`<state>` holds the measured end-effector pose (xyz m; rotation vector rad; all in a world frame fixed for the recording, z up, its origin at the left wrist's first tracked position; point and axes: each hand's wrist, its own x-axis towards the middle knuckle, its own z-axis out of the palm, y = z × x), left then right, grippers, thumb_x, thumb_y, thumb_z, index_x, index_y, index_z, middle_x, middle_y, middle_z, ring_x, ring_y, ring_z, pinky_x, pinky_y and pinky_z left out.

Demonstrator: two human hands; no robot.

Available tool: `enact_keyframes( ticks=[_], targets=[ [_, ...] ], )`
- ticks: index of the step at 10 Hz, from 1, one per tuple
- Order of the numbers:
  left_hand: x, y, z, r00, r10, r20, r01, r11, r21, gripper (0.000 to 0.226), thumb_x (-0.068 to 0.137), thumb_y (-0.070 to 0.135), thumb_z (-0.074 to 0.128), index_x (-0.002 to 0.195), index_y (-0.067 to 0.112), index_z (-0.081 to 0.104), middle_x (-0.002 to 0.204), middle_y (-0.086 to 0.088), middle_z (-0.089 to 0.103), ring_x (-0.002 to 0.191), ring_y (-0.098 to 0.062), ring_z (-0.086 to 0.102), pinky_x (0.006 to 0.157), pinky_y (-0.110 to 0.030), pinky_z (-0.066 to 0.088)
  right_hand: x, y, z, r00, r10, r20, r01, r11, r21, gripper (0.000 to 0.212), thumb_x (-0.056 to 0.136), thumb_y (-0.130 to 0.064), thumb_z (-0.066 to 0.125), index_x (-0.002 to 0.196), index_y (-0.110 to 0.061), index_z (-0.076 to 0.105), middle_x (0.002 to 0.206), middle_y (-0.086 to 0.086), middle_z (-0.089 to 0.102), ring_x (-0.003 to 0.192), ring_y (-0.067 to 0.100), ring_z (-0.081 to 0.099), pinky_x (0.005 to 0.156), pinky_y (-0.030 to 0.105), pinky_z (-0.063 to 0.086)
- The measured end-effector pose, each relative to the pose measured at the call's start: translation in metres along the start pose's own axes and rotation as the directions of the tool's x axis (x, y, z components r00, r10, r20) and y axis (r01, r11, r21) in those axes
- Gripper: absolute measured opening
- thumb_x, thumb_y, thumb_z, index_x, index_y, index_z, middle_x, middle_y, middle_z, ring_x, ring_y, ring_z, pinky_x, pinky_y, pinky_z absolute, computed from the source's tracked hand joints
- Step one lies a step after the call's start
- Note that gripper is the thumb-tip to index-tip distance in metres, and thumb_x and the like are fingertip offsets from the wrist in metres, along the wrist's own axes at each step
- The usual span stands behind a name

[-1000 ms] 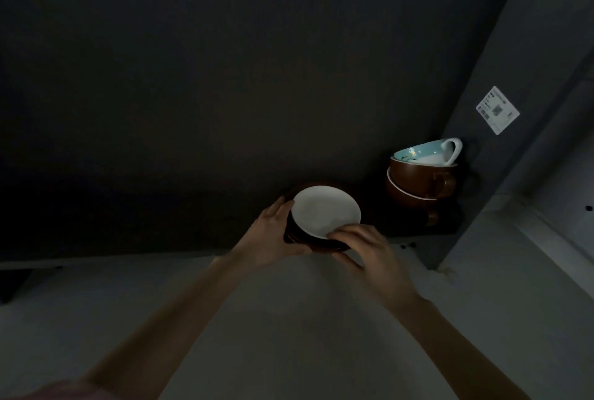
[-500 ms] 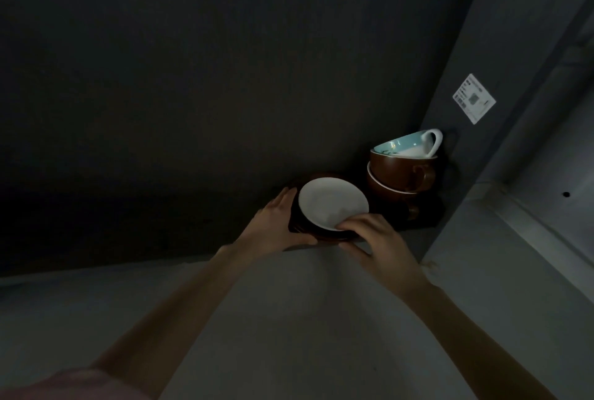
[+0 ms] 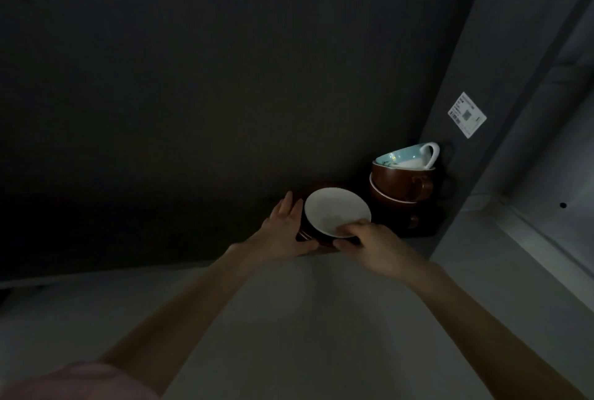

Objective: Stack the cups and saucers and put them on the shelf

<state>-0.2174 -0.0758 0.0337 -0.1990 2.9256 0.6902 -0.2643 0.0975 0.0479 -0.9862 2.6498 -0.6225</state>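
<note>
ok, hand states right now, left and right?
Left hand: open, flat against the side of the saucer stack.
Right hand: closed on the near rim of the white saucer on top.

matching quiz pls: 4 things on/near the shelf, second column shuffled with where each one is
Things:
1. white saucer
2. teal cup
3. white label
4. left hand

Places:
A. stuck on the grey side panel
B. top of the saucer stack
C. against the saucer stack's left side
D. top of the cup stack, tilted

Pairs: 1-B, 2-D, 3-A, 4-C
</note>
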Motion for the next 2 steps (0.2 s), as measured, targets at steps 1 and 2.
enact_keyframes(
  ticks=[1, 2],
  targets=[
    [-0.015, 0.003, -0.017, 0.999, 0.015, 0.042, -0.018, 0.996, 0.085, 0.081, 0.081, 0.046, 0.052, 0.142, 0.017, 0.006, 0.155, -0.014, -0.003, 0.142, -0.03, -0.006, 0.117, -0.048, 0.013, -0.004, -0.027, -0.017, 0.973, 0.085, 0.215, -0.058, 0.99, -0.127, 0.048, 0.089, -0.04, 0.047, 0.131, -0.015, 0.046, 0.138, 0.009, 0.049, 0.124, 0.025, 0.047, 0.105, 0.037, 0.04],
    [-0.039, 0.012, -0.046, 0.994, -0.01, 0.113, -0.009, 0.985, 0.172, 0.068, 0.086, 0.042, 0.046, 0.141, 0.016, 0.014, 0.154, -0.015, 0.008, 0.141, -0.031, 0.01, 0.116, -0.044, 0.018, -0.014, -0.055, -0.037, 0.947, 0.129, 0.296, -0.053, 0.966, -0.252, 0.054, 0.091, -0.042, 0.043, 0.137, -0.014, 0.037, 0.146, 0.009, 0.039, 0.13, 0.025, 0.04, 0.105, 0.031, 0.034]
  ],
)
